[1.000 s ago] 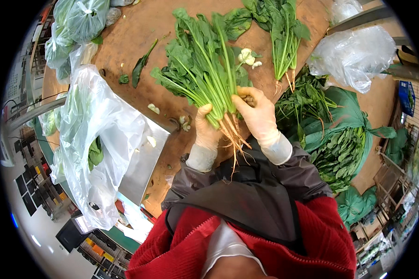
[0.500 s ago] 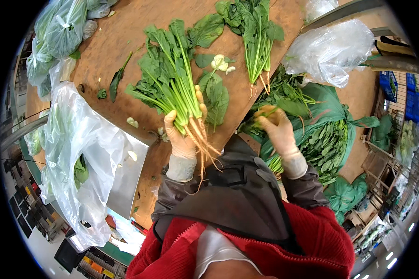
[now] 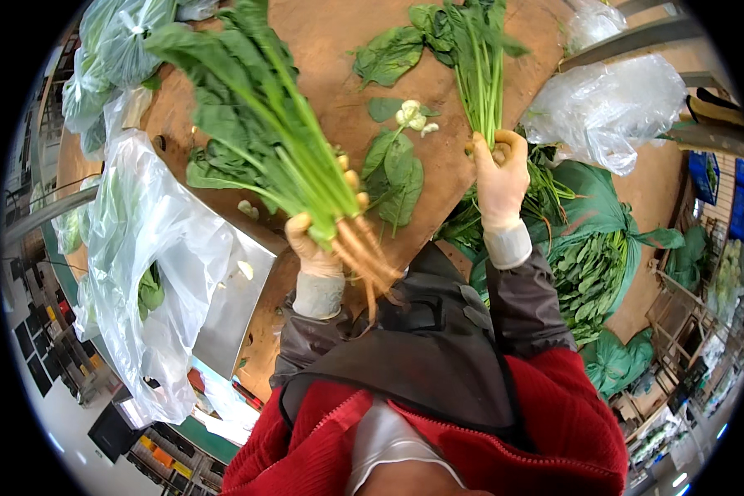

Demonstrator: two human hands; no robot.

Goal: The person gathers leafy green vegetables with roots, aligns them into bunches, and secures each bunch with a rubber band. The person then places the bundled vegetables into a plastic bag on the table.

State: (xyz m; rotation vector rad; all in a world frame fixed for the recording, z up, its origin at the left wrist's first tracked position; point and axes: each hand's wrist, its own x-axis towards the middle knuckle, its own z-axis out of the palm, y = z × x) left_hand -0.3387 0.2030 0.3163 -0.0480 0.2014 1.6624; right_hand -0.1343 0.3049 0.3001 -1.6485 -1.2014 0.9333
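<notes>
My gloved left hand (image 3: 312, 246) is closed round a bunch of leafy greens (image 3: 244, 124) with long pale-orange roots hanging down over my apron. The bunch is blurred. My gloved right hand (image 3: 503, 176) has its fingers wrapped round the base of a second bunch (image 3: 479, 74) at the upper right of the brown board (image 3: 322, 50). Loose leaves (image 3: 395, 174) and small pale yellowish scraps (image 3: 412, 116) lie between the two bunches. Below my right hand, more greens (image 3: 595, 273) lie in a green plastic wrapping (image 3: 587, 186).
Clear plastic bags (image 3: 124, 231) lie over a metal sheet (image 3: 231, 306) at the left. Bagged greens (image 3: 124, 45) are at the top left. A crumpled clear bag (image 3: 595, 107) lies by metal bars at the right. Blue crates (image 3: 703, 178) stand beyond.
My right hand left the left bunch, dipped to the greens below, then moved up onto the upper-right bunch, now gripped. My left hand's bunch swung leftward and is blurred.
</notes>
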